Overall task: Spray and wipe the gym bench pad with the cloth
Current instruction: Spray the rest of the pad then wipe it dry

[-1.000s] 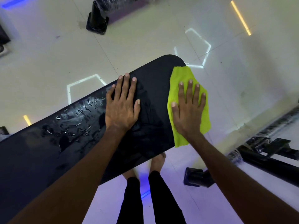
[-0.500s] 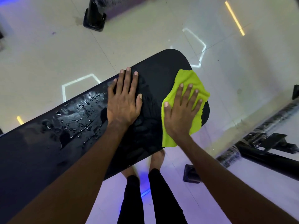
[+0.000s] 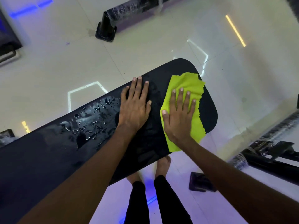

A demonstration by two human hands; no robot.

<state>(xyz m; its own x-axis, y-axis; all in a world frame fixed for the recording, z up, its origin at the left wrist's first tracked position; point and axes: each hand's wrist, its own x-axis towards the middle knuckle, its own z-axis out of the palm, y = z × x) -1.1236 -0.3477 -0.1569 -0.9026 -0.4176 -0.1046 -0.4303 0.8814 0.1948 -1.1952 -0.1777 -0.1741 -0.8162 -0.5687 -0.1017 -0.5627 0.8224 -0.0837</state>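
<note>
The right hand (image 3: 178,118) presses flat, fingers straight, on the green cloth (image 3: 188,88) at centre-right of the frame, near the black bench pad's (image 3: 48,156) rounded end. The left hand (image 3: 135,109) rests flat beside it, near water droplets (image 3: 90,122).

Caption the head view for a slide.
Right hand presses green cloth on wet bench pad; left hand braces flat.

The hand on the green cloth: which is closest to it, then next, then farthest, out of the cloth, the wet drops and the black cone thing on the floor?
From the right hand:
1. Green cloth: right under its flat palm, at the pad's rounded end.
2. Wet drops: on the pad, beyond the left hand.
3. Black cone-shaped foot: on the floor, across the pad.
</note>
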